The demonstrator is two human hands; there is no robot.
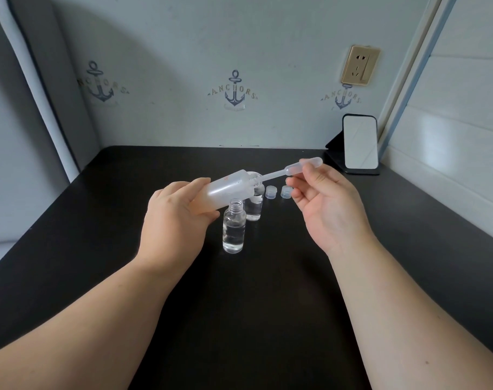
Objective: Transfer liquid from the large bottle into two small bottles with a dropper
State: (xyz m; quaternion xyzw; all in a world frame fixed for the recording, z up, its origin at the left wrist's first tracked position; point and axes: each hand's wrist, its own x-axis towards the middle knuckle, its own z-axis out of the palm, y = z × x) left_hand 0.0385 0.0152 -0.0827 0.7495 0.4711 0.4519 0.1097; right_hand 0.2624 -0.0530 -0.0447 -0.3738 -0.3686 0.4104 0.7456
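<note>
Over the black table [98, 277], the left hand [172, 220] grips the large bottle [225, 190] tilted above two open small bottles [234, 229], while the right hand [324, 204] pinches the dropper [290, 171] whose tip enters its mouth.

Large bottle [228, 190]: translucent, frosted-looking plastic, matt. Dropper [290, 169]: thin, clear, soft-looking plastic, smooth. Two small bottles [234, 227] [253, 205]: fully transparent and glossy; glass or hard plastic cannot be told. Two caps [271, 192] [286, 191]: pale translucent plastic, ribbed sides. Table [267, 305]: black, smooth, low sheen. Mirror [360, 144]: glossy face in a dark matt frame. Wall socket [359, 66]: gold-coloured, brushed metallic finish.
</note>
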